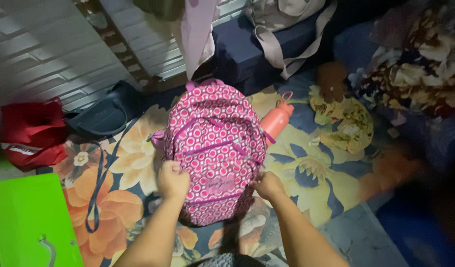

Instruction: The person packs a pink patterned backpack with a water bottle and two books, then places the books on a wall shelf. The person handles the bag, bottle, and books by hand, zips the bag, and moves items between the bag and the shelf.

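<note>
Both grips are closed on the pink patterned backpack (215,148): the left hand (172,180) clutches its near-left side, the right hand (268,185) pinches the near-right edge. The bag stands on the floral bedsheet (306,173), mid-scene. It may well tip toward the coral water bottle (277,120) in its right side pocket, since that weight sits off-centre. Count: one backpack, one bottle, one green folder (27,217) near left, one red bag (30,131) and one dark bag (106,113) at far left.
</note>
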